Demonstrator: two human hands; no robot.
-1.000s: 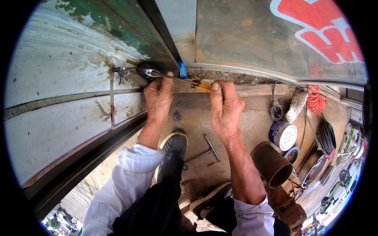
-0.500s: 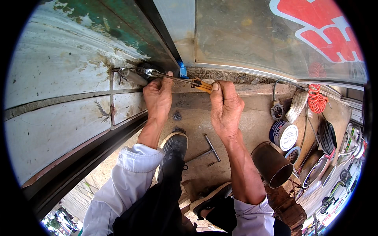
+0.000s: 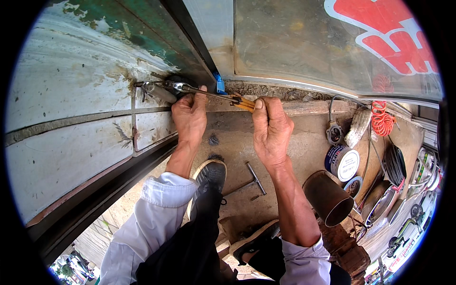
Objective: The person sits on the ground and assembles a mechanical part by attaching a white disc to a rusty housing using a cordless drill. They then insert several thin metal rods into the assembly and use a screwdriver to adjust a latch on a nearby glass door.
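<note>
A ratchet wrench point(image 3: 202, 91) with a bright metal head and a yellow handle lies across the top of a low tiled ledge's end. My left hand point(image 3: 188, 114) is closed near its head, thumb pressed up against the shaft; its other fingertips are hidden. Curled around the end of the yellow handle point(image 3: 244, 104) is my right hand point(image 3: 271, 128), thumb on top. Beside the wrench head, a grey metal cylinder point(image 3: 160, 92) with a thin cross bar at its far end rests by the tiles. A dark round part behind the head is mostly covered.
On the floor between my shoes lies a T-handle wrench point(image 3: 256, 178). To the right are a white-lidded tub point(image 3: 343, 163), a rusty open can point(image 3: 327, 198), a coiled red air hose point(image 3: 381, 118) and a black cable coil point(image 3: 395, 164). A glass panel point(image 3: 294, 47) stands ahead, white tiles point(image 3: 71, 147) at left.
</note>
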